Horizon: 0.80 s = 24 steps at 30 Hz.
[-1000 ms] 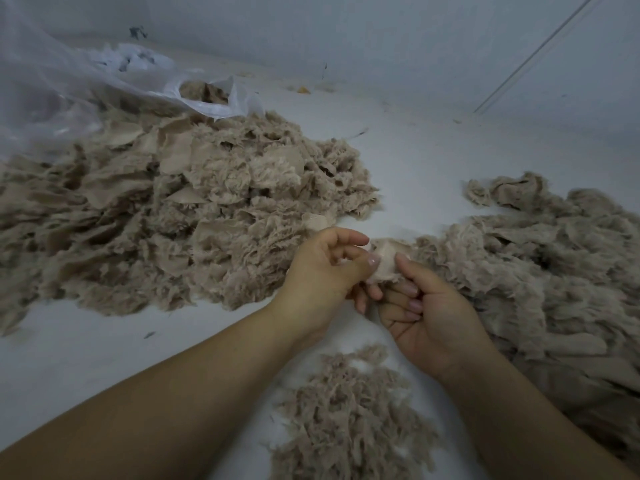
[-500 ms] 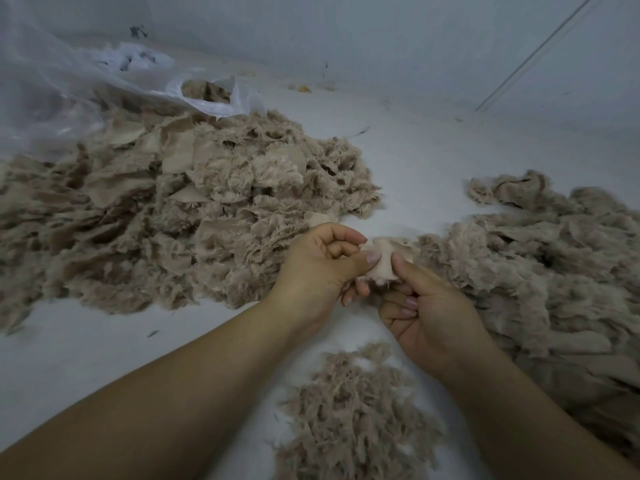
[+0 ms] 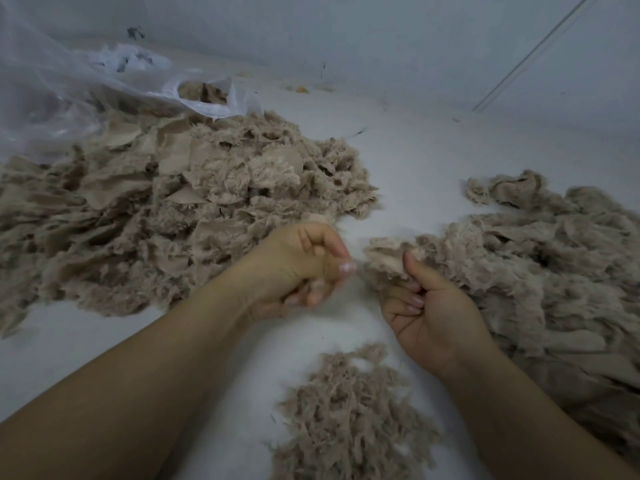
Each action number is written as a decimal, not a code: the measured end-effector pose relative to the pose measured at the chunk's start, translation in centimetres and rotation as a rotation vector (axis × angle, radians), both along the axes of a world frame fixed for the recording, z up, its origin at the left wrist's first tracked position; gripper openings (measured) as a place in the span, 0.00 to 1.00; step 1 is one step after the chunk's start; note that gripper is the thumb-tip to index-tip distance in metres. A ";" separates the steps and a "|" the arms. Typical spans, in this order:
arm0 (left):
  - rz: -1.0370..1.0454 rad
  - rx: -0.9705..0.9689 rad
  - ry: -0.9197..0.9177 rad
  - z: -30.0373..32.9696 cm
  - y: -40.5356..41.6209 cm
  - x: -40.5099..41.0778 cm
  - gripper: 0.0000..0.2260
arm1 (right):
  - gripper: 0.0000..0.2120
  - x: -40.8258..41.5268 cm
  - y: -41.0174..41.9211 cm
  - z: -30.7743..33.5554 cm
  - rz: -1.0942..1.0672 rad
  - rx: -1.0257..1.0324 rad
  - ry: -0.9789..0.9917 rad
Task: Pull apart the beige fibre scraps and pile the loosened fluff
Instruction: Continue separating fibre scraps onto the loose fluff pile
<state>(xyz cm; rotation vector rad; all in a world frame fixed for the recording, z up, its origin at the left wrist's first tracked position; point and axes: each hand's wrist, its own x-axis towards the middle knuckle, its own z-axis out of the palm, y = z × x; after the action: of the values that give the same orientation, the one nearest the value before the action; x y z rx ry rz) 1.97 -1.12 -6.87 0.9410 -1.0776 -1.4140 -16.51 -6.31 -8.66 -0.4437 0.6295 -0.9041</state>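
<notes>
Since a moment ago both hands have drawn apart, left hand (image 3: 304, 268) pinching pulled fibres, right hand (image 3: 426, 306) gripping the beige scrap (image 3: 384, 261), above the fluff pile (image 3: 349, 417).

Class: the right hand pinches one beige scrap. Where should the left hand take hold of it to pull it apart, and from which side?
Probably its frayed free edge toward the left hand. The right hand pinches the scrap at its right end, so come from the left and pull away from that grip.
</notes>
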 end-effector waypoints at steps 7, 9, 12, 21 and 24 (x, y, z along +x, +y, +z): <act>0.046 -0.022 -0.399 0.1 0.3 -1.3 0.11 | 0.07 0.4 0.3 -0.1 0.029 -0.130 0.082; 0.234 -0.079 -0.393 -0.2 -0.1 -1.4 0.13 | 0.05 0.4 0.5 0.0 0.064 -0.181 0.089; 0.260 -0.130 -0.426 -0.4 -0.1 -1.8 0.17 | 0.11 0.4 0.7 0.2 0.098 -0.235 0.116; 0.129 -0.073 -0.402 -1.2 -0.1 -3.2 0.17 | 0.09 0.2 0.8 0.4 0.115 -0.240 0.164; 0.211 -0.054 -0.396 -1.2 -0.3 -2.8 0.17 | 0.11 0.3 0.7 0.1 0.121 -0.232 0.134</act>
<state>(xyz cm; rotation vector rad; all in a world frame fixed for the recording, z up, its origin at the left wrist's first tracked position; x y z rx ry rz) -0.79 -1.45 -8.06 1.2894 -1.2562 -1.0447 -16.25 -5.61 -8.61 -0.7479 0.6148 -0.8403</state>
